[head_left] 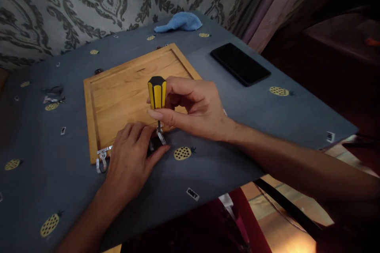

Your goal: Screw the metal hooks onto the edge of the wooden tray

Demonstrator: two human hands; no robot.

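Note:
A wooden board (pixel 133 83) with a raised rim lies flat on the table. Along its near edge runs a metal hook rail, with one hook (pixel 101 162) showing at the left corner and another hook (pixel 162 138) between my hands. My right hand (pixel 198 108) grips a yellow and black screwdriver (pixel 157 93), held upright with its shaft pointing down at the second hook. The exact contact of the tip is too small to tell. My left hand (pixel 130 158) lies over the rail, fingers on the board and thumb beside the hook, pinching the rail against the edge and hiding its middle.
On the grey-blue patterned tablecloth (pixel 237 162), a black smartphone (pixel 240 64) lies to the right. A blue cloth (pixel 179 21) sits at the back by the papered wall. Small metal hardware (pixel 53 99) is at the left. The table's edge crosses the lower right.

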